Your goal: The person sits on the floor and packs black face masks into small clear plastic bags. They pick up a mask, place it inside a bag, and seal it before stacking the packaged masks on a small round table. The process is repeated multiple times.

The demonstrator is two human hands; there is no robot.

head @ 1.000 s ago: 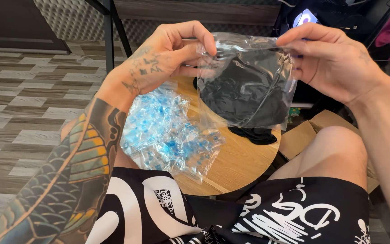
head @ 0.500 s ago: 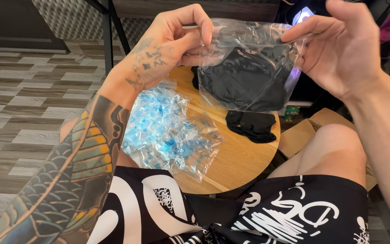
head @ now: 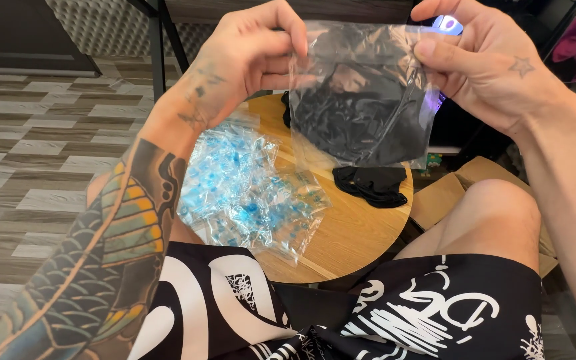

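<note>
Left hand [head: 251,63] and right hand [head: 481,67] pinch the top corners of the clear bag [head: 361,100] holding black fabric above the worktop [head: 348,233]; sealing the mouth appears next.

Bare tabletop [head: 361,227] beside blue packets [head: 248,190]

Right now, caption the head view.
Both hands, left hand and right hand, hold a clear bag of black fabric.
</note>
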